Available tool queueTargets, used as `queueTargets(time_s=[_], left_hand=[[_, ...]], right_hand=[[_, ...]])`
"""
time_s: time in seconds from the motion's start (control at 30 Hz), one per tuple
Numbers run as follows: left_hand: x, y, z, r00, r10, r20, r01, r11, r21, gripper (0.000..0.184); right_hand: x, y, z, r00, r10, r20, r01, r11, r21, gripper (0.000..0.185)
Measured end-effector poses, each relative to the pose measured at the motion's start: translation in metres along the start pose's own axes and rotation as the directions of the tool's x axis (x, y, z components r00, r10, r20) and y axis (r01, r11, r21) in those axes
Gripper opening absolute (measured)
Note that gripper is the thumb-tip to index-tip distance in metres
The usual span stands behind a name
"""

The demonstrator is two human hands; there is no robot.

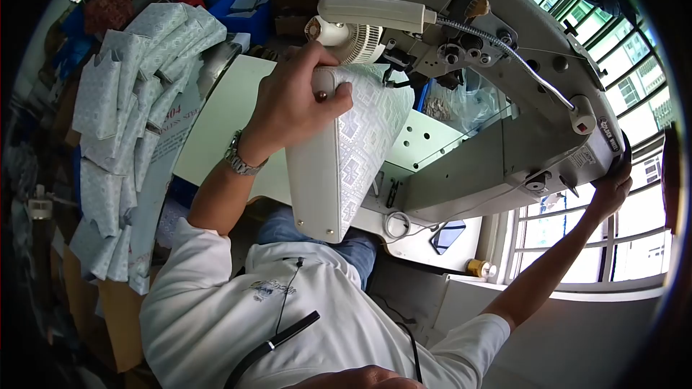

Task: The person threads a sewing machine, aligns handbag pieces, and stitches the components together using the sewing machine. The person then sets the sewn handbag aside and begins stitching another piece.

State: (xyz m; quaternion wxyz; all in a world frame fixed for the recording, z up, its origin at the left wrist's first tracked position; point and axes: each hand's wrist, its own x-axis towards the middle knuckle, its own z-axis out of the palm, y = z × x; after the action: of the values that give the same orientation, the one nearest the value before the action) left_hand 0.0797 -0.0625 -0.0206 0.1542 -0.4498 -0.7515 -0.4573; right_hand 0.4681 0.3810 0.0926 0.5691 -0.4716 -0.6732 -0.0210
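Note:
A white handbag (pixel 364 148) with a raised diamond pattern hangs tilted at the sewing machine's needle end. Small metal studs dot its smooth base panel (pixel 311 166). My left hand (pixel 299 101) grips the bag's upper edge, thumb on the panel by a stud. The far end of the bag meets the presser foot (pixel 395 79); the needle point itself is too small to make out. At the right end of the sewing machine (pixel 476 166), my right hand (pixel 614 189) is curled around the dark handwheel (pixel 626 150), its fingers partly hidden.
Stacked patterned white bag pieces (pixel 115 115) lie at the left on a board. A lamp (pixel 375 13) with a flexible neck reaches over the machine. Below the machine arm are a phone (pixel 448 236) and a thread spool (pixel 481 268). A blue bin (pixel 245 11) stands behind; barred windows are at right.

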Motion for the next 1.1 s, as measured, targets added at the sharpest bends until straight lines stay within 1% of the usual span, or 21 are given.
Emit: queueTargets(time_s=[0.07,0.1,0.17,0.23,0.27,0.33,0.37,0.4,0.43,0.47,0.5,0.53,0.6,0.67,0.73,0.8,0.87,0.93,0.97,1.03,1.1], left_hand=[[-0.014,0.003,-0.031,0.973,0.226,0.038,-0.221,0.969,-0.105,0.044],[-0.019,0.007,-0.051,0.943,0.325,0.067,-0.323,0.945,-0.047,0.049],[-0.032,0.01,-0.099,0.859,0.42,0.293,-0.448,0.894,0.032,0.051],[-0.05,-0.008,-0.152,0.856,0.413,0.312,-0.447,0.894,0.042,0.05],[-0.068,-0.023,-0.175,0.898,0.344,0.275,-0.362,0.932,0.017,0.052],[-0.096,-0.051,-0.205,0.935,0.261,0.242,-0.265,0.964,-0.014,0.056],[-0.11,-0.065,-0.209,0.965,0.079,0.25,-0.064,0.996,-0.065,0.057],[-0.121,-0.076,-0.208,0.958,-0.107,0.267,0.141,0.984,-0.112,0.06],[-0.128,-0.086,-0.202,0.937,-0.189,0.295,0.236,0.963,-0.134,0.06],[-0.133,-0.095,-0.193,0.936,-0.193,0.296,0.24,0.962,-0.131,0.06],[-0.137,-0.103,-0.183,0.901,-0.272,0.339,0.353,0.912,-0.207,0.059],[-0.14,-0.111,-0.175,0.858,-0.344,0.381,0.46,0.845,-0.272,0.059],[-0.144,-0.118,-0.163,0.802,-0.433,0.412,0.573,0.755,-0.321,0.059],[-0.149,-0.123,-0.161,0.798,-0.478,0.366,0.586,0.756,-0.291,0.064],[-0.156,-0.12,-0.161,0.782,-0.481,0.397,0.614,0.705,-0.355,0.063],[-0.159,-0.115,-0.161,0.781,-0.506,0.365,0.62,0.702,-0.351,0.059],[-0.164,-0.116,-0.161,0.773,-0.534,0.343,0.633,0.694,-0.344,0.055],[-0.166,-0.123,-0.155,0.792,-0.492,0.361,0.598,0.744,-0.297,0.046],[-0.166,-0.127,-0.155,0.79,-0.512,0.337,0.605,0.739,-0.295,0.046],[-0.169,-0.131,-0.151,0.81,-0.466,0.356,0.569,0.771,-0.287,0.042],[-0.17,-0.132,-0.151,0.799,-0.48,0.363,0.586,0.757,-0.289,0.042]], right_hand=[[0.001,0.003,-0.001,1.0,0.015,-0.017,-0.015,1.0,-0.009,0.065],[-0.001,0.002,-0.002,0.999,0.033,-0.005,-0.033,0.999,0.01,0.065],[0.0,0.011,-0.005,1.0,-0.004,-0.021,0.002,0.999,-0.05,0.063],[-0.029,0.005,-0.017,0.999,-0.014,-0.04,0.011,0.998,-0.058,0.055],[-0.053,0.001,-0.023,0.994,-0.062,-0.087,0.055,0.995,-0.084,0.053],[-0.145,-0.061,-0.026,0.925,-0.055,-0.377,0.096,0.991,0.093,0.038],[-0.196,-0.065,-0.013,0.902,-0.087,-0.423,0.223,0.932,0.285,0.022],[-0.256,-0.079,0.004,0.928,-0.1,-0.359,0.26,0.865,0.429,0.014],[-0.316,-0.088,0.027,0.987,-0.144,-0.077,0.158,0.719,0.677,0.011],[-0.353,-0.108,0.033,0.89,-0.261,0.375,0.037,0.859,0.51,0.008],[-0.39,-0.102,0.064,0.71,-0.356,0.608,0.062,0.891,0.449,0.01],[-0.436,-0.074,0.104,0.64,-0.317,0.7,-0.042,0.895,0.444,0.018],[-0.516,-0.003,0.17,0.612,-0.209,0.763,0.087,0.976,0.198,0.026],[-0.545,0.022,0.189,0.577,-0.013,0.817,0.123,0.99,-0.071,0.032],[-0.538,0.017,0.184,0.508,-0.085,0.857,0.329,0.939,-0.101,0.036],[-0.565,0.071,0.218,0.466,-0.06,0.883,0.358,0.925,-0.126,0.037],[-0.581,0.133,0.25,0.271,-0.24,0.932,0.626,0.78,0.019,0.028],[-0.529,0.067,0.214,0.403,-0.112,0.908,0.114,0.991,0.071,0.024],[-0.517,0.041,0.201,0.605,-0.192,0.772,-0.102,0.944,0.315,0.023],[-0.458,-0.046,0.151,0.447,-0.035,0.894,-0.543,0.783,0.302,0.024],[-0.417,-0.126,0.095,0.481,-0.171,0.86,-0.583,0.67,0.459,0.027]])
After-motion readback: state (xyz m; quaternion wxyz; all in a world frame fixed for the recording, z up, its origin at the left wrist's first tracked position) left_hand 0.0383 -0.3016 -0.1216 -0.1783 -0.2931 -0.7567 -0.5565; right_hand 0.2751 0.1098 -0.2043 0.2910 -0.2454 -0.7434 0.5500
